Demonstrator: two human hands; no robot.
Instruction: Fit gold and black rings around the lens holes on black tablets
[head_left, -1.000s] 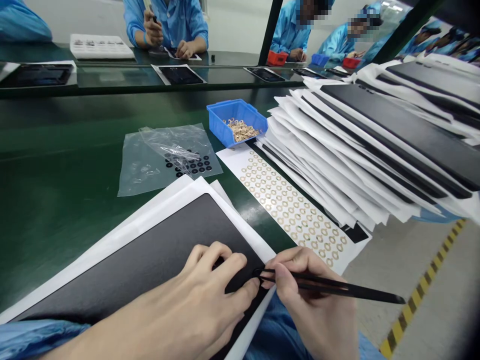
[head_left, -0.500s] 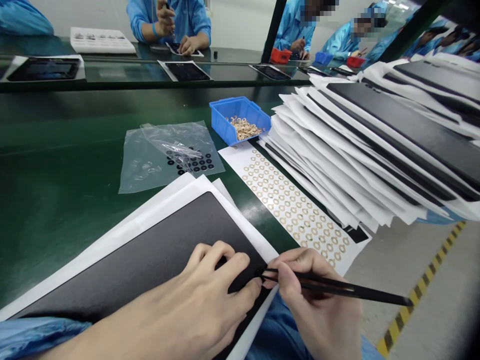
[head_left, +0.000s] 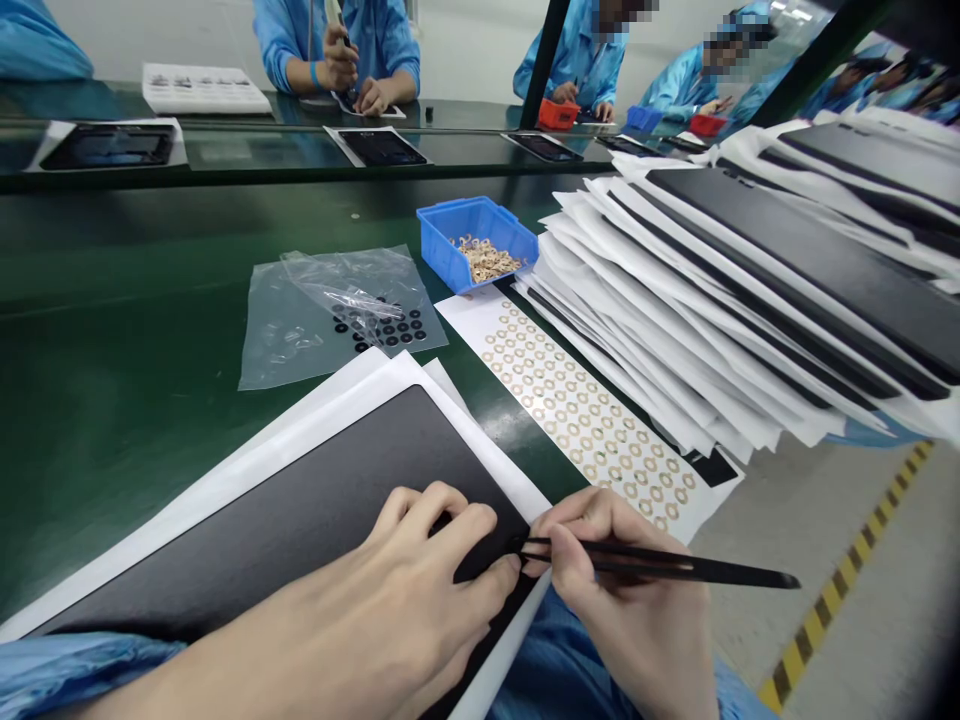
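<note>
My left hand (head_left: pixel 405 570) lies on a black rectangular panel (head_left: pixel 300 490), its fingers curled and its thumb near the panel's right edge. The panel rests on a white paper backing sheet (head_left: pixel 322 425). My right hand (head_left: pixel 622 580) pinches slim black tweezers (head_left: pixel 660 565), whose tips reach the panel's edge beside my left thumb. Whether the tips hold anything is too small to tell.
On the green bench stand a blue bin of gold rings (head_left: pixel 476 245), a clear bag with black rings (head_left: pixel 337 320), and a gold-ring sheet (head_left: pixel 577 420). A tall stack of paper-backed black panels (head_left: pixel 750 290) lies right. Co-workers in blue smocks (head_left: pixel 337 50) sit opposite.
The tweezers' tail has swung up and in, now lying more level. Both hands stay at the panel's edge, and the view has shifted slightly.
</note>
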